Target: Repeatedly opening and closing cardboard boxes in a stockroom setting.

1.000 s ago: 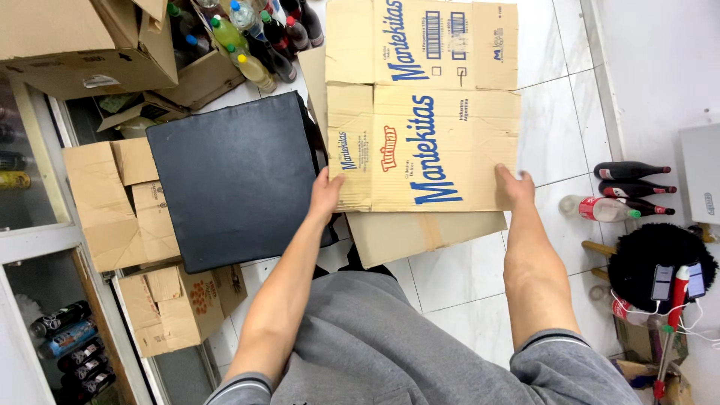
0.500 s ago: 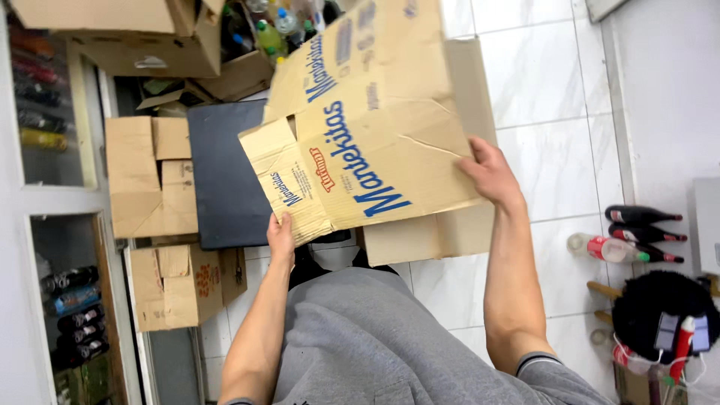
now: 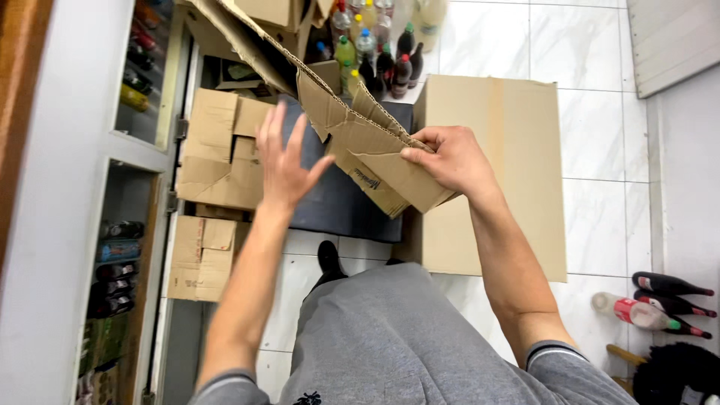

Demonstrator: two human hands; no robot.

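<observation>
My right hand (image 3: 448,159) grips the near edge of a flattened brown cardboard box (image 3: 352,127), which is tipped up on edge and slants away to the upper left. My left hand (image 3: 283,161) is off the box, fingers spread, just to its left. Under the raised box lies a dark flat mat (image 3: 341,202) on the floor. A second flat sheet of cardboard (image 3: 510,187) lies on the white tiles to the right of it.
Folded cardboard boxes (image 3: 217,161) are stacked at the left against a glass-door cabinet (image 3: 127,225) holding bottles. Several plastic bottles (image 3: 375,45) stand on the floor at the top. More bottles (image 3: 660,300) lie at the lower right. My shoe (image 3: 328,257) is on the tiles.
The printed box went from lying flat, to tilted, to standing on edge. My left hand let go of it and now hovers open; the right hand keeps its grip.
</observation>
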